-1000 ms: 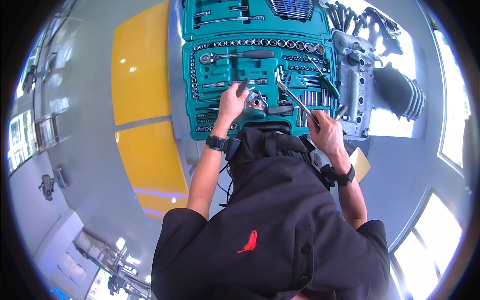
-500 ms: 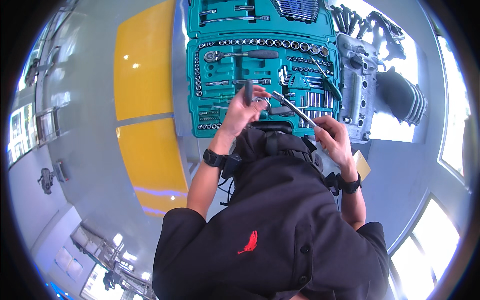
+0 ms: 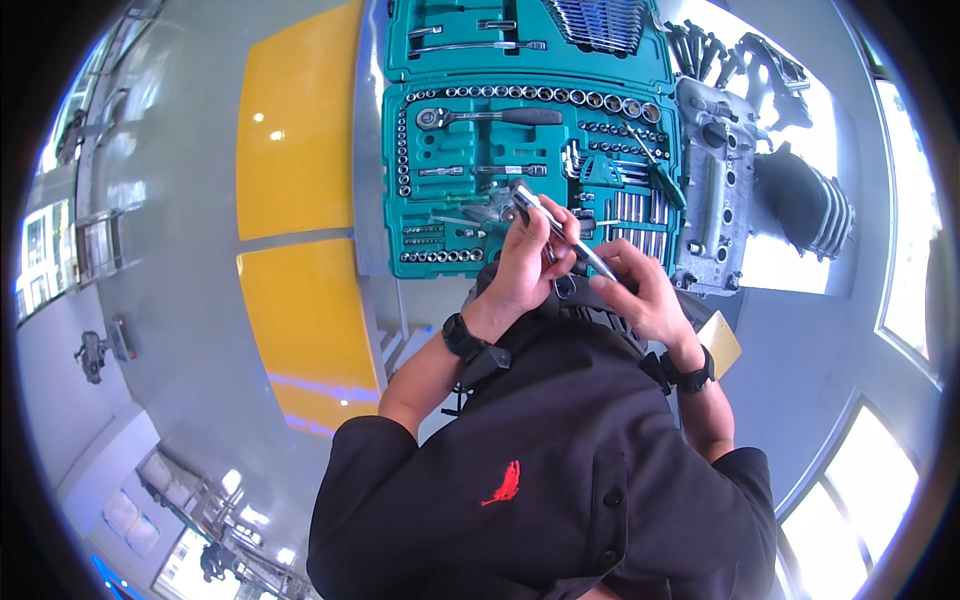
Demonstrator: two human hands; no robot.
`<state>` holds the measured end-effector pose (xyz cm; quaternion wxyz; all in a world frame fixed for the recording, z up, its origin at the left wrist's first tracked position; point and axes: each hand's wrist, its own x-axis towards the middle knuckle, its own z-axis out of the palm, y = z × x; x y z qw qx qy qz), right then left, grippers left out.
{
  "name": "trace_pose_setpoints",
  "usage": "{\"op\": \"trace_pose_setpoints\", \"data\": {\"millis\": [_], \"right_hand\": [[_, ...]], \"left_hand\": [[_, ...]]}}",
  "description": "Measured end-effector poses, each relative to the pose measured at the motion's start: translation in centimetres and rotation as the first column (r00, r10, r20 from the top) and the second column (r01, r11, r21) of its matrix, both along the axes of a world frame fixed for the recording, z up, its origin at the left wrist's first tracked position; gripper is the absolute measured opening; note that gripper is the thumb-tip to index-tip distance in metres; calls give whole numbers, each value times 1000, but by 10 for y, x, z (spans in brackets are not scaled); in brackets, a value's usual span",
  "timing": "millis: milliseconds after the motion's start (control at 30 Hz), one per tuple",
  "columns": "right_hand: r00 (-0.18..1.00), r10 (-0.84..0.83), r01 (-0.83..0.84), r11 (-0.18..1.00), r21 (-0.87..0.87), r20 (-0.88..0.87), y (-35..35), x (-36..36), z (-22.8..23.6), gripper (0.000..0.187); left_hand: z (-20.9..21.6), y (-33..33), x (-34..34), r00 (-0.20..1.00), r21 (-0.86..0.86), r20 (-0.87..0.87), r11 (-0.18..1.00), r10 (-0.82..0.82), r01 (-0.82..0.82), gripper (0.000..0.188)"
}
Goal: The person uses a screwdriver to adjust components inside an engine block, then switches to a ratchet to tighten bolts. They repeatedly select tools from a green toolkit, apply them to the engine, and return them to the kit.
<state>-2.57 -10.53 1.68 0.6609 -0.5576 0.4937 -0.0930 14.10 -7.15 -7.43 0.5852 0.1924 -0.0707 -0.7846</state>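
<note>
My right hand (image 3: 640,292) grips the lower end of a chrome extension bar (image 3: 578,248), its fingers closed around it. The bar slants up and left to my left hand (image 3: 530,262). That hand is closed on a dark-handled tool (image 3: 517,190), mostly hidden by the fingers and the bar, so its kind cannot be made out. Both hands are held close together over the near edge of a green tool case (image 3: 440,212), in front of my body. The case lies open, with a ratchet (image 3: 490,117) and rows of sockets (image 3: 530,93) in its slots.
A screwdriver (image 3: 665,185) lies across the case's right side. Wrenches (image 3: 600,25) fill the lid. To the right stand a grey metal engine cover (image 3: 715,180) and a black ribbed part (image 3: 805,195). Yellow panels (image 3: 300,130) are at the left.
My left hand has moved right and slightly nearer my body, bringing its dark-handled tool beside the bar. My right hand has come a little left and nearer with the bar.
</note>
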Motion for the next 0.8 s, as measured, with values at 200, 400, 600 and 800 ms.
{"op": "trace_pose_setpoints", "data": {"millis": [200,400,600,800], "right_hand": [[964,163,-191,974,-122,-208,-12,27,10,44],[978,104,-175,876,-450,-178,-4,30,2,46],[974,212,-225,949,-222,-84,-8,27,-5,45],[965,194,-237,932,-275,-174,-9,29,-5,45]], "left_hand": [[4,-6,4,943,302,-132,919,304,-254,32],[1,-8,7,935,388,-63,871,350,-300,30],[-3,-4,12,913,413,-92,850,397,-328,29],[-3,-8,9,910,400,-43,842,412,-362,28]]}}
